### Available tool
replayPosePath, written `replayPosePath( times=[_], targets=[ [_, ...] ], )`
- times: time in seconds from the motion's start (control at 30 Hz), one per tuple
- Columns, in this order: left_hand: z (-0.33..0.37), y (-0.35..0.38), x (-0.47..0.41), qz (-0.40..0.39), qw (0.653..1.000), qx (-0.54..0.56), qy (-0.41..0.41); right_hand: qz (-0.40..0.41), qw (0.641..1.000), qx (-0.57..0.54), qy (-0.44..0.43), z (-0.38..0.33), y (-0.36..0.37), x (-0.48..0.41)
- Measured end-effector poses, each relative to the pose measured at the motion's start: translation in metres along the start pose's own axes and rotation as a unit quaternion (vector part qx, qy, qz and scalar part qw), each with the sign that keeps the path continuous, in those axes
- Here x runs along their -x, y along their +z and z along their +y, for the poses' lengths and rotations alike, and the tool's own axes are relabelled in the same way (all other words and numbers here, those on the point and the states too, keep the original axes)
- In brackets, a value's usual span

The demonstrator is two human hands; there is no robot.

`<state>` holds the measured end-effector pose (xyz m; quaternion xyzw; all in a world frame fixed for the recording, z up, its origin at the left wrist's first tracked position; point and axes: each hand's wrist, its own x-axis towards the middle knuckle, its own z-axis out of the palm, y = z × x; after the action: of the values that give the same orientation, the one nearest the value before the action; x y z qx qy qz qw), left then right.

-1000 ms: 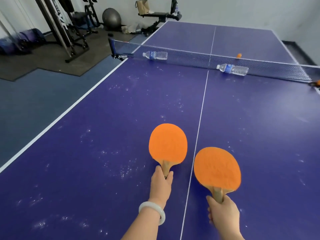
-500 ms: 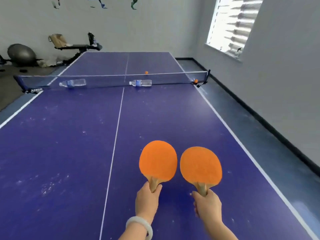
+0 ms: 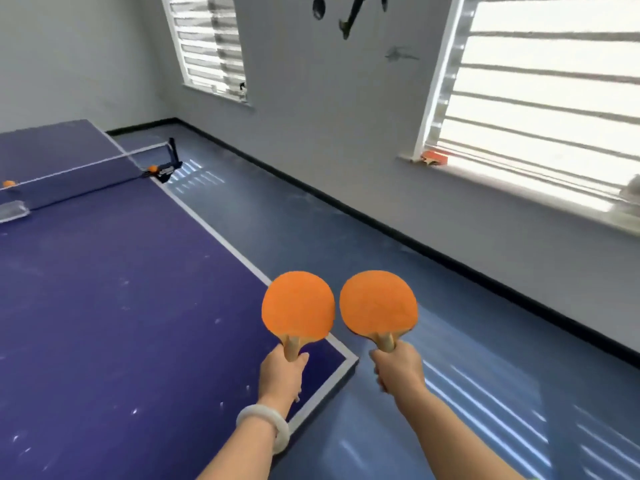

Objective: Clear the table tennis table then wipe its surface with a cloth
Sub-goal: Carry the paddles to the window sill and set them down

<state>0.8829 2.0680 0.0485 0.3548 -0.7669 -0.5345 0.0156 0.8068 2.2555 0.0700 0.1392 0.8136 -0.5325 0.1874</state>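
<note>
Two paddles, the left paddle (image 3: 298,304) and the right paddle (image 3: 378,303), stand up side by side in the head view, with their orange faces toward the camera and their edges close but apart. The left hand (image 3: 282,374) has its fingers (image 3: 300,362) curled round the wooden handle, holding its paddle over the near right corner of the blue worktop (image 3: 104,306). The right hand (image 3: 398,370) wraps its fingers (image 3: 378,374) round the other handle, out past the worktop's edge and above the floor (image 3: 311,237). A white bracelet (image 3: 265,424) circles the left wrist. Far off, the net (image 3: 69,181) crosses the worktop. An orange ball (image 3: 152,168) sits by its post, a second ball (image 3: 8,183) shows at the net's top line, and a plastic bottle (image 3: 12,210) lies against the net at the left edge. White specks dot the worktop. A third paddle (image 3: 433,156) rests on the window sill (image 3: 485,174).
</note>
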Motion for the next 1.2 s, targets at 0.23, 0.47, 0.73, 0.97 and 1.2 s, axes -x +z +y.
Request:
replayPosePath(
  times=[0.23, 0.47, 0.73, 0.97, 1.2],
  targets=[
    [0.094, 0.111, -0.073, -0.064, 0.997, -0.027, 0.045, 0.068, 0.996, -0.046, 0.037, -0.002, -0.093, -0.091],
    [0.193, 0.207, -0.194, -0.103, 0.993, -0.018, 0.061, 0.095, 0.993, -0.030, 0.058, -0.058, -0.169, -0.229],
    [0.308, 0.281, -0.307, -0.134, 0.987, -0.042, 0.077, 0.116, 0.992, -0.030, 0.047, -0.140, -0.235, -0.382],
    [0.401, 0.369, -0.400, -0.122, 0.987, -0.055, 0.088, 0.084, 0.995, -0.027, 0.042, -0.185, -0.280, -0.529],
    [0.483, 0.433, -0.485, -0.100, 0.991, -0.075, 0.049, 0.039, 0.998, -0.022, 0.044, -0.253, -0.333, -0.681]
  ],
)
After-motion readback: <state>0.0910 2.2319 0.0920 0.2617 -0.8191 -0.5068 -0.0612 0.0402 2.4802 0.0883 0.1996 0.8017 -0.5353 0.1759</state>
